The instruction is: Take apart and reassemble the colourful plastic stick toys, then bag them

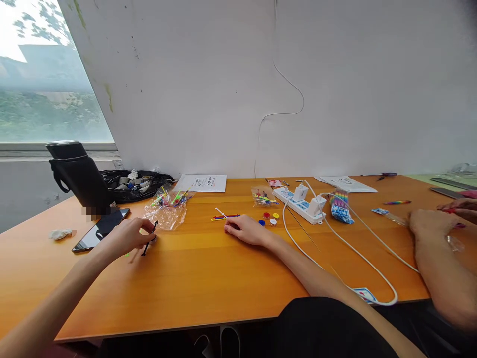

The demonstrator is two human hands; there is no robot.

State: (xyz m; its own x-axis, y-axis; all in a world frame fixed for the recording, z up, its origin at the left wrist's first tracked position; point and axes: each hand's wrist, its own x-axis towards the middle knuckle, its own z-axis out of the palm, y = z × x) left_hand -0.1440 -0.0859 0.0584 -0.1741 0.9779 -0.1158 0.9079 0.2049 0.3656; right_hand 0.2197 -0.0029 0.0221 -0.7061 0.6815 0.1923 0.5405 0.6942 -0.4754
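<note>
Both bare forearms reach out over the tabletop (208, 278), hands well apart.

The left hand (128, 236) sits at the end of a long, nearly straight forearm that enters from the lower left corner; its fingers curl inward with thumb and fingertips (151, 229) pinched together — on something small and dark, though the view is too coarse to say quite how. The right hand (248, 229) lies palm down and low on the tabletop, fingers loosely bent and pointing left, not visibly gripping anything — its forearm runs back to the lower right, elbow bent near the body.
</note>
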